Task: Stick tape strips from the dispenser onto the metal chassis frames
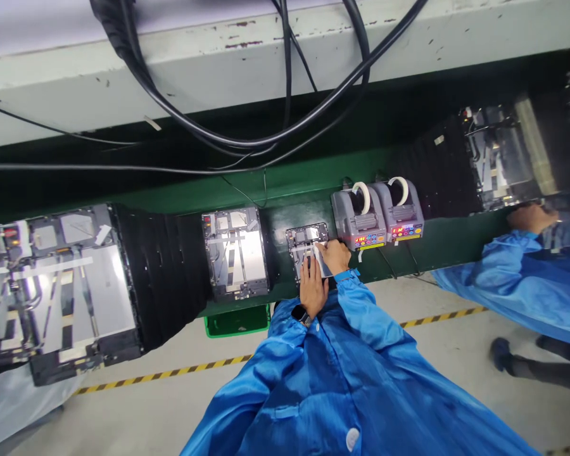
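An opened tablet-like device [303, 239], its inner parts and silvery plates bare, lies on the dark green bench in front of me. My left hand [313, 286], with a watch at the wrist, rests flat across the lower part of the device, fingers stretched out. From the right, my right hand [337, 256] reaches over the device's right edge with its index finger extended onto the surface; its other fingers are partly hidden. I see no loose thing held in either hand.
Two grey tape dispensers [360, 218] with lit displays stand right of the device. A similar unit [235, 253] lies to the left, and a larger group [76, 285] beyond it. Black cables [247, 142] hang overhead. A co-worker's hand [532, 218] is at the right. A green bin [237, 322] sits below.
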Tool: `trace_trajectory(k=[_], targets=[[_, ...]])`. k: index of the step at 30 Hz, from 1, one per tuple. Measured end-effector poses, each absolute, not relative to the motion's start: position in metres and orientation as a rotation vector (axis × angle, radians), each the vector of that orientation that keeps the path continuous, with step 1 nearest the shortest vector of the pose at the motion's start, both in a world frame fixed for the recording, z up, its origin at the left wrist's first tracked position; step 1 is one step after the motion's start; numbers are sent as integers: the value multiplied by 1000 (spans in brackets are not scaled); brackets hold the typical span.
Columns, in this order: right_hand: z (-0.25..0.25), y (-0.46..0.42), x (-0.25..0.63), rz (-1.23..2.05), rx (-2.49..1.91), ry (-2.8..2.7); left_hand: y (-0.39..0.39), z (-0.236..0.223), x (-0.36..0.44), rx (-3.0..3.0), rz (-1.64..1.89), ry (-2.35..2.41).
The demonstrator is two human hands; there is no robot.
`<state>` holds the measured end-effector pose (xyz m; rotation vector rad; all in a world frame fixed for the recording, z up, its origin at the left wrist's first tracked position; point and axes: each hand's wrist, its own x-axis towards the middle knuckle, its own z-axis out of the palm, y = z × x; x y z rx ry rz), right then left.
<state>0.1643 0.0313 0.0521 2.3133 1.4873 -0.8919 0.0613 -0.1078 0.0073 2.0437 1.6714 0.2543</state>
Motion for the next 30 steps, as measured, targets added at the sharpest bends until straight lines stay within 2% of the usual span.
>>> trace_trajectory(k=[6, 9, 12, 16, 22, 30], targets=[[54, 11, 167, -909, 2376, 1491, -107, 11, 60, 2043, 261, 1660], [55, -26, 186, -1033, 2491, 1543, -99, 17, 58, 2032, 285, 1687], [52, -67, 223, -1253, 2817, 1493, -84, 22, 58, 2047, 281, 1686], [43, -85, 285, -1259, 3383, 1009, -64, 24, 60, 2089, 208, 1660], [27, -52, 334, -1343, 3676, 715, -62, 20, 57, 2131, 148, 1656], [27, -24, 326, -2018, 3936, 118, -67, 5, 47, 2171, 144, 1596]])
